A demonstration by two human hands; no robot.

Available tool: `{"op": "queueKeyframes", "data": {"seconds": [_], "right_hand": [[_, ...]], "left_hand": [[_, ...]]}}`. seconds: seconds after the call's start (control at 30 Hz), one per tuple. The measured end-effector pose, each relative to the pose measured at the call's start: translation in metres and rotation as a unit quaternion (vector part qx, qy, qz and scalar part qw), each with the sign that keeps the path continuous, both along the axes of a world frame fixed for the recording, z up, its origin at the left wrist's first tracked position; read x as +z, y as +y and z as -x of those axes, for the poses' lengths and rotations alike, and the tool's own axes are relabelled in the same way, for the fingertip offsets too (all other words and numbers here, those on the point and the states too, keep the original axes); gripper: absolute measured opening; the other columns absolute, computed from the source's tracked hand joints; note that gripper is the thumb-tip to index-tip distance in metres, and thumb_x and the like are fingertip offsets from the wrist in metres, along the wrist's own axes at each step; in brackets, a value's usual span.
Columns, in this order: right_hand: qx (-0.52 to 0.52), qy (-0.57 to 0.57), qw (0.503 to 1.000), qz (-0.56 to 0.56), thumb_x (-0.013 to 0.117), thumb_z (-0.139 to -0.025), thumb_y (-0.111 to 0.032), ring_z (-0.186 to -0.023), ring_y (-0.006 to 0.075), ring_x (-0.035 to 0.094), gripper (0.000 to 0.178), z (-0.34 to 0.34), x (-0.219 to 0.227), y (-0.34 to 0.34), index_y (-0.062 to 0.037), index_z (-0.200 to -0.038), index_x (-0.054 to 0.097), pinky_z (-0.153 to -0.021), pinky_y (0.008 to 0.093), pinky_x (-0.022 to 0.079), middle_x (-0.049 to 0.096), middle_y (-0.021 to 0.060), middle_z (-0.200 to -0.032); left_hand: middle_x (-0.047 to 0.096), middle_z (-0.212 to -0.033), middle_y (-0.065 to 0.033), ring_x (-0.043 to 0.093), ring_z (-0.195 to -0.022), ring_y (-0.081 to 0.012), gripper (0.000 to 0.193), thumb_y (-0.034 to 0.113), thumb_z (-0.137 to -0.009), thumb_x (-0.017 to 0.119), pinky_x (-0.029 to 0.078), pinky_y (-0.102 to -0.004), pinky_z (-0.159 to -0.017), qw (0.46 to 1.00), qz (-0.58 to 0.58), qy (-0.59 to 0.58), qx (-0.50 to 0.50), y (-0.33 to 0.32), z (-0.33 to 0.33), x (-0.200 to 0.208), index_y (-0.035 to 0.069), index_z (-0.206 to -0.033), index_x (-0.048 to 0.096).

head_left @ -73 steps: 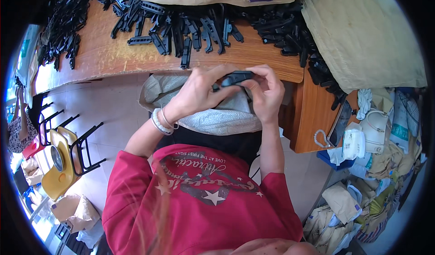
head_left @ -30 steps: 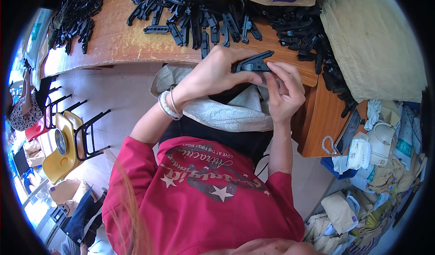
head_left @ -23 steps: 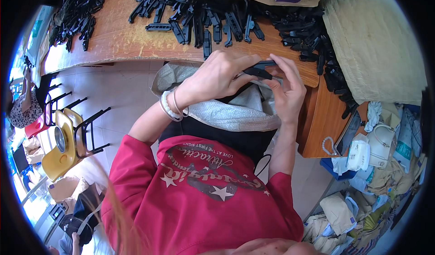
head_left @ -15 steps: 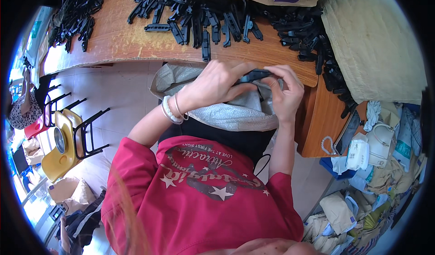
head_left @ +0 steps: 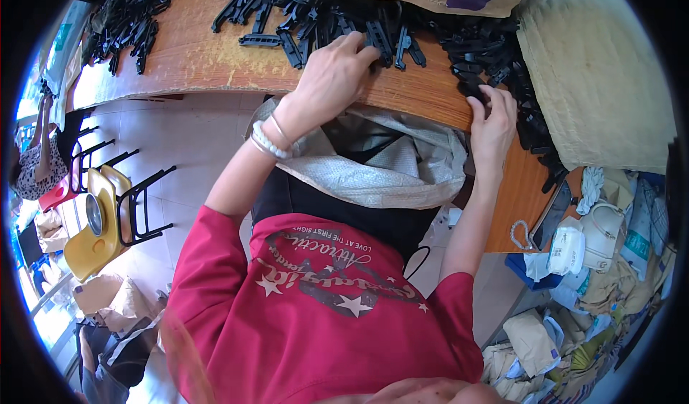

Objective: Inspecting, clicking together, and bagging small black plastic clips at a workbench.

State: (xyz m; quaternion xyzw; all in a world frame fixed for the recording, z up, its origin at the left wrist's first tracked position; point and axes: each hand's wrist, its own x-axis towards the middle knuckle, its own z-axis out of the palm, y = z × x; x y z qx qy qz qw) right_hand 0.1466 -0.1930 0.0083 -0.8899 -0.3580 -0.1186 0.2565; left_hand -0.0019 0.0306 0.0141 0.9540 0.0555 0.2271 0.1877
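Observation:
Black plastic parts [head_left: 291,49], long and narrow, lie heaped along the wooden table [head_left: 208,70]. My left hand [head_left: 334,74] is over the near edge of this heap with its fingers curled down; the fingertips and whatever they grip are hidden. Farther right, my right hand [head_left: 495,120] has its thumb and fingers closing at the end of a black part [head_left: 470,88] in the right-hand pile. Between my forearms, a pale woven sack [head_left: 344,181] lies open on my lap, with something dark inside its mouth.
Another pile of black parts [head_left: 133,16] is at the far left. Large tan sacks [head_left: 596,81] stand at the back and right. A white bag [head_left: 603,232] and a tissue pack [head_left: 567,250] sit at the right; yellow chairs [head_left: 93,253] are at left.
My hands held a black part together above the sack; now they are apart at the table, left hand up at the heap, right hand out to the right pile. That part has left my hands.

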Motion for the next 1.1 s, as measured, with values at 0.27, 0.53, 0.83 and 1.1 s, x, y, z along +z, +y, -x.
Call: {"op": "queueKeyframes", "data": {"seconds": [0.27,0.53,0.83,1.1], "right_hand": [[-0.039,0.159,0.986,-0.042,0.076,-0.076,-0.013,-0.069,0.0163,0.056,0.025,0.015,0.003,0.011,0.0003,-0.092,0.063,-0.063,0.0309,0.047,0.058,0.0068,-0.082],[0.032,0.028,0.971,-0.233,0.072,-0.080,-0.004,-0.067,0.0110,0.053,0.022,0.015,-0.014,0.006,-0.0020,-0.102,0.067,-0.055,0.0237,0.045,0.061,0.0065,-0.089],[0.160,0.295,0.907,-0.253,0.072,-0.078,-0.002,-0.074,0.0126,0.062,0.021,0.067,-0.002,0.022,0.0022,-0.096,0.064,-0.059,0.0231,0.052,0.060,0.0077,-0.092],[0.058,0.377,0.837,-0.393,0.064,-0.084,0.004,-0.073,0.0130,0.065,0.019,0.064,-0.007,0.018,0.0048,-0.102,0.060,-0.063,0.0225,0.054,0.062,0.0117,-0.099]], "left_hand": [[0.052,-0.087,-0.0140,0.058,-0.081,-0.0309,0.018,0.019,-0.081,0.067,0.049,-0.0382,-0.068,0.999,0.005,0.032,-0.025,-0.014,-0.002,-0.007,0.004,-0.090,0.060],[0.053,-0.087,-0.0155,0.059,-0.079,-0.0346,0.016,0.008,-0.080,0.062,0.049,-0.0409,-0.065,0.996,0.075,0.055,-0.004,-0.031,0.009,-0.005,0.001,-0.090,0.053],[0.055,-0.084,-0.0129,0.059,-0.073,-0.0320,0.022,0.019,-0.083,0.064,0.048,-0.0387,-0.061,0.996,0.017,0.058,0.067,-0.029,-0.007,-0.005,0.003,-0.093,0.054],[0.058,-0.059,-0.0103,0.060,-0.050,-0.0269,0.029,0.028,-0.089,0.061,0.046,-0.0348,-0.046,0.999,0.024,-0.003,0.043,-0.054,-0.013,-0.004,0.005,-0.071,0.060]]}}
